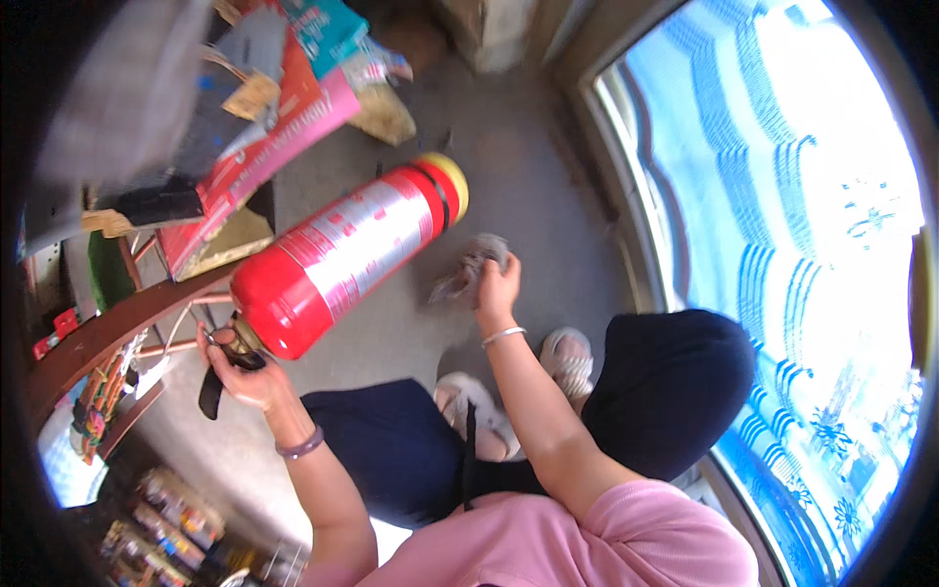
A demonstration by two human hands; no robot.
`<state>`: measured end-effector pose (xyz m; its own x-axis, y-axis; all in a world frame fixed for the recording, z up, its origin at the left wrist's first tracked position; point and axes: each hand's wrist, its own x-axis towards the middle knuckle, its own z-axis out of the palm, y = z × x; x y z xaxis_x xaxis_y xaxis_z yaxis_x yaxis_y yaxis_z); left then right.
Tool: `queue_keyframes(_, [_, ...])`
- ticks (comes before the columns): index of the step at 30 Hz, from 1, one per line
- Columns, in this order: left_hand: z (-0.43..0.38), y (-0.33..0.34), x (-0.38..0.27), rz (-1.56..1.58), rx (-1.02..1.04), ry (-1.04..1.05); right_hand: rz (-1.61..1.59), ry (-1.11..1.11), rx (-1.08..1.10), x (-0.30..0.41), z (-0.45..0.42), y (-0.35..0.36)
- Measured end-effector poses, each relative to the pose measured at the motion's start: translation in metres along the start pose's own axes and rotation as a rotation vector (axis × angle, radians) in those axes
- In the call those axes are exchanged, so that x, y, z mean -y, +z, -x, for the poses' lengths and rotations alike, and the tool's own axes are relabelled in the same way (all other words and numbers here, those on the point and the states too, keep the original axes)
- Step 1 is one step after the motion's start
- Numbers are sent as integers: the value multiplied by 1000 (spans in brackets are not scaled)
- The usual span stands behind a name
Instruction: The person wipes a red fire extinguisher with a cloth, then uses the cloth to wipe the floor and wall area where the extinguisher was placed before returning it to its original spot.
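Note:
A red fire extinguisher [352, 249] with a silvery printed label and a yellow base ring is held tilted in front of me, its base towards the upper right. My left hand [249, 374] grips it by the black handle and valve [246, 348] at its neck. In my right hand [499, 286] is a bunched greyish-brown cloth [473, 268]. The cloth is apart from the cylinder, just below its base end in the picture. Part of the handle is hidden behind my left fingers.
Cluttered shelving with a pink-red printed box [264, 161] and a teal packet [326, 33] stands at the upper left. A brown curved edge [132, 315] runs beside my left hand. Blue-and-white curtain [733, 183] hangs at the right. My sandalled feet [477, 414] rest on the grey floor [528, 176].

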<state>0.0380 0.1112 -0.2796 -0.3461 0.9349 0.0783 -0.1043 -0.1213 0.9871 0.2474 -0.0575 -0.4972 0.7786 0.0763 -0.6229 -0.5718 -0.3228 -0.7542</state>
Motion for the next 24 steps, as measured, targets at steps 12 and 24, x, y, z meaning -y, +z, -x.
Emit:
queue_keyframes(12, [16,53,-40,-209,340,267,987,-666,812,384,-44,99])
queue_keyframes(24, [15,95,-46,-381,439,384,366,-577,784,325,-242,268])
